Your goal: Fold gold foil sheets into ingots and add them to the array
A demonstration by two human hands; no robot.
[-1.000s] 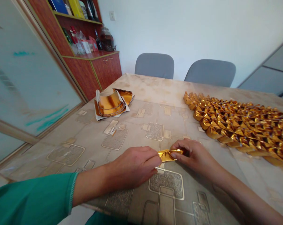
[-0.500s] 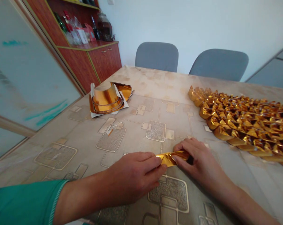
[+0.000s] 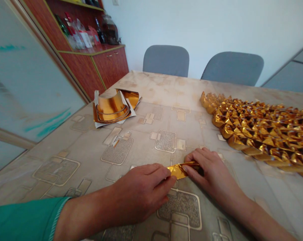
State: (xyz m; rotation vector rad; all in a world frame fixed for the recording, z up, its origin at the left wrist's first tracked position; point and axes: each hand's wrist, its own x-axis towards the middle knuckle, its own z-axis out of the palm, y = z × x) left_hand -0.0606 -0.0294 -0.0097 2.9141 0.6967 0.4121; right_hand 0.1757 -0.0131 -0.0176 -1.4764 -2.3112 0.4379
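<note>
A narrow folded piece of gold foil paper [image 3: 178,171] spans the gap between my two hands, just above or on the tablecloth. My left hand [image 3: 143,190] pinches its left end between thumb and fingers. The right end is gripped by my right hand [image 3: 210,170], with the thumb pressed along the near side and the fingers curled behind. Parts of the foil are hidden under the fingers. Beyond my left hand lies a stack of curved gold foil sheets [image 3: 111,103] with white backs. Rows of folded gold foil pieces [image 3: 261,130] fill the table's right side.
The patterned tablecloth [image 3: 141,140] covers the table. A small paper scrap [image 3: 115,143] lies left of centre. Two grey chairs [image 3: 166,60] stand behind the far edge. At the back left is a red-brown cabinet [image 3: 111,63] with bottles, beside a frosted panel [image 3: 35,83].
The foil between my hands looks flatter and narrower near my right thumb. Both hands keep their hold and have barely shifted. The whole view has moved slightly.
</note>
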